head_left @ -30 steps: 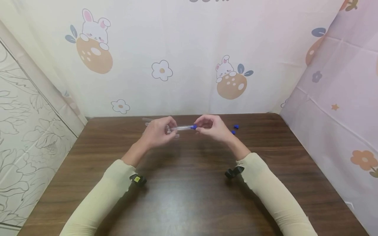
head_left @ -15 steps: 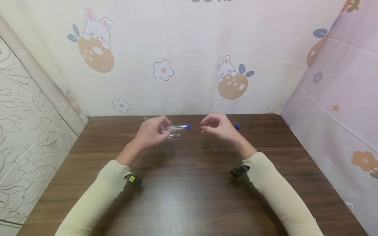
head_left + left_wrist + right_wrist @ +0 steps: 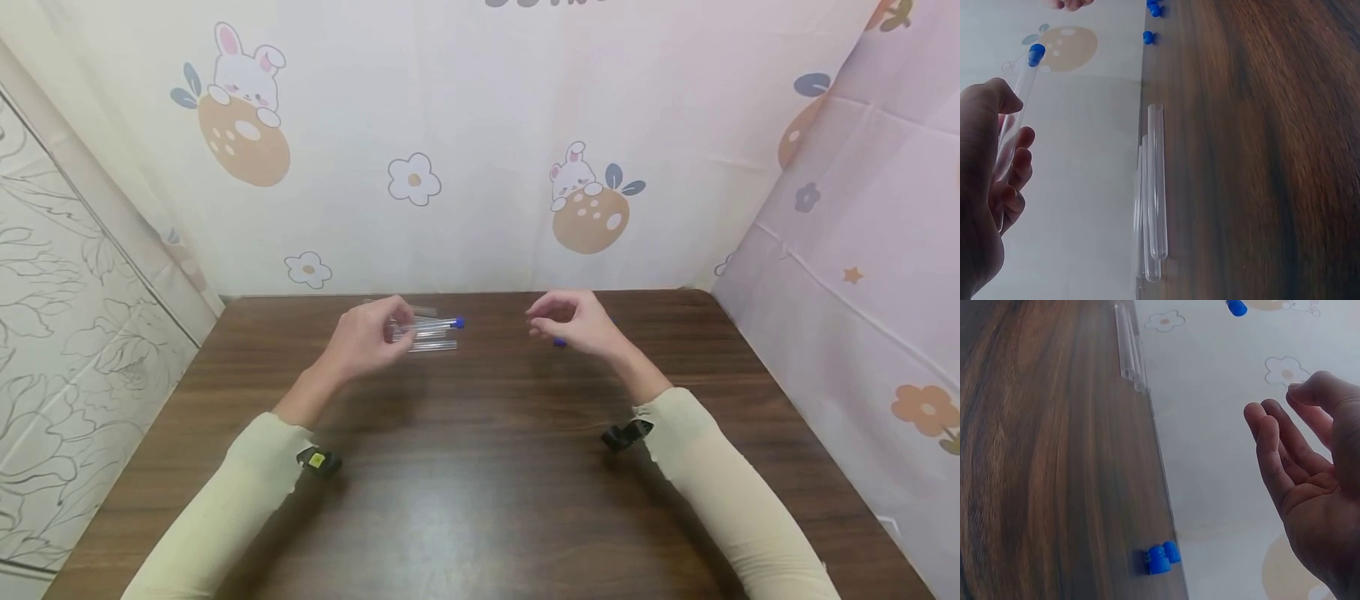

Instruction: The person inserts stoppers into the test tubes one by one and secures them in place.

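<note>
A clear test tube (image 3: pixel 1024 87) with a blue stopper (image 3: pixel 1035 56) in its end is gripped by my left hand (image 3: pixel 367 337), between thumb and fingers. It is held above the table, its stoppered end pointing right in the head view. Some loose test tubes (image 3: pixel 1157 181) lie side by side on the table under and beside this hand. My right hand (image 3: pixel 577 321) hovers off to the right with fingers loosely curved and nothing in them, as its wrist view also shows. Near it on the table are loose blue stoppers (image 3: pixel 1159 559), partly hidden by the hand in the head view.
The dark wood-grain table (image 3: pixel 480 467) reaches back to a patterned curtain (image 3: pixel 480 167) close behind the tubes. Another curtain (image 3: pixel 847 250) hangs along the right side, and a panel with line-drawn flowers (image 3: pixel 67 375) stands at the left.
A second ago my right fingers were at the blue stopper on the tube's end. They have let go and moved right, while my left hand has carried the stoppered tube left.
</note>
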